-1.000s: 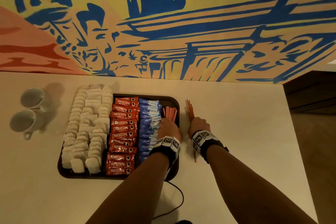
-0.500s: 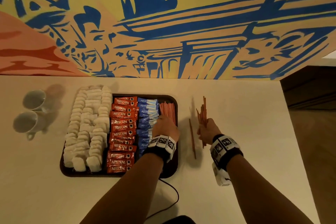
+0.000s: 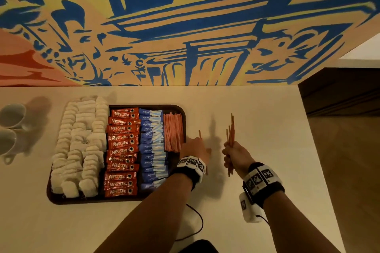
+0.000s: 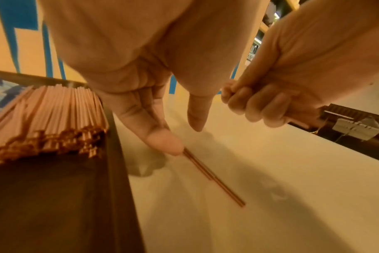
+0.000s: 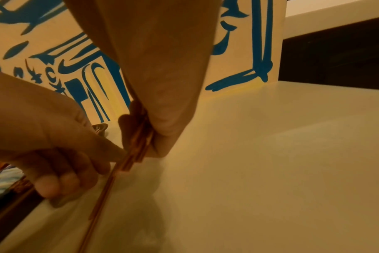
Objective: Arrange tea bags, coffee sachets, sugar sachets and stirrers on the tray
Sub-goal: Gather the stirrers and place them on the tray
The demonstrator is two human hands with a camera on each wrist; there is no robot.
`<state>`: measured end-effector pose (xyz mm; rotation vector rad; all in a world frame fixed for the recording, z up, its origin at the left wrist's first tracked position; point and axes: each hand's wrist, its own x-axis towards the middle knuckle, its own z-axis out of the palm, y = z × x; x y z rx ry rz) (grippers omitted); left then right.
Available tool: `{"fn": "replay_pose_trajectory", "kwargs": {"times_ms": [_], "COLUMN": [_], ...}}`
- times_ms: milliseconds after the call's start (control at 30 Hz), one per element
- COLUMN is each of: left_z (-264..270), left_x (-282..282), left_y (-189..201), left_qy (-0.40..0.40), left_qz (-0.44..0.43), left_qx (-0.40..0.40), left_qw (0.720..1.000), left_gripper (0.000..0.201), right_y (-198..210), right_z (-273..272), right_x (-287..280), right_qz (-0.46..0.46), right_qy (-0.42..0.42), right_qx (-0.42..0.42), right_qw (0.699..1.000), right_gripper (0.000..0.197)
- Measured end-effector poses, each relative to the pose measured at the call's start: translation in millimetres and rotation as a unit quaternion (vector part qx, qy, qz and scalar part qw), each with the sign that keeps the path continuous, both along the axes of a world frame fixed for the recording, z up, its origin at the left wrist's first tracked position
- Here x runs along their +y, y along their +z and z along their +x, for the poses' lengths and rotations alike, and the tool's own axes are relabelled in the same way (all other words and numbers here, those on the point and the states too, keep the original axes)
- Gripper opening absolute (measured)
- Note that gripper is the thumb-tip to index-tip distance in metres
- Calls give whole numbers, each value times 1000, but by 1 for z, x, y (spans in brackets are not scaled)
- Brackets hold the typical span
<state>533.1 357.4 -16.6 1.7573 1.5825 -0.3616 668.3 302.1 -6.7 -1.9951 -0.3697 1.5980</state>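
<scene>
A dark tray (image 3: 61, 201) holds rows of white tea bags (image 3: 78, 146), red coffee sachets (image 3: 121, 150), blue sugar sachets (image 3: 153, 150) and a block of orange stirrers (image 3: 173, 131). My left hand (image 3: 195, 148) is on the table just right of the tray. In the left wrist view its forefinger (image 4: 169, 143) presses on loose stirrers (image 4: 214, 179) lying on the table, the thumb apart from them. My right hand (image 3: 236, 154) grips a bundle of stirrers (image 3: 231, 129) upright above the table, right of the left hand.
Two white cups (image 3: 12, 115) lie on their sides left of the tray. A painted wall (image 3: 185, 26) rises at the table's far edge. The table ends at the right, beside dark wood (image 3: 339, 98). A thin cable (image 3: 197, 222) lies near the front.
My left hand has left the tray's stirrers and moved right onto the loose stirrers on the table. My right hand has picked up a bundle of stirrers and moved right.
</scene>
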Motion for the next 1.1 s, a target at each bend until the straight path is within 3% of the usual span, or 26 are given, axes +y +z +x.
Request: {"fn": "replay_pose_trajectory", "kwargs": {"times_ms": [233,533,633,833,1000,1100], "left_z": [12,15,13,7,-11,-32], "left_x": [1,-1,3,-5,-13,-19], "left_y": [-8,-3,7,42,63,78], "left_qy": [31,30,66,107,94,91], "left_qz": [-1,-11,-30,-63,37,54], "left_qx": [6,-4,-40,-204,-205,-236], "left_qw": [1000,999,997,971,973,966], "left_gripper": [20,26,31,21,29,28], "right_y": [-3,-7,-6,9,20,32], "right_z": [13,5,4,-12,-38,-50], "right_x": [-7,-6,-7,-6,3,4], "right_qz": [-11,-37,-36,2,50,80], "right_qy": [45,52,42,17,11,28], "right_qx": [18,-10,-11,148,186,190], "right_qw": [999,998,998,989,981,978], "right_gripper": [9,22,30,62,53,50]}}
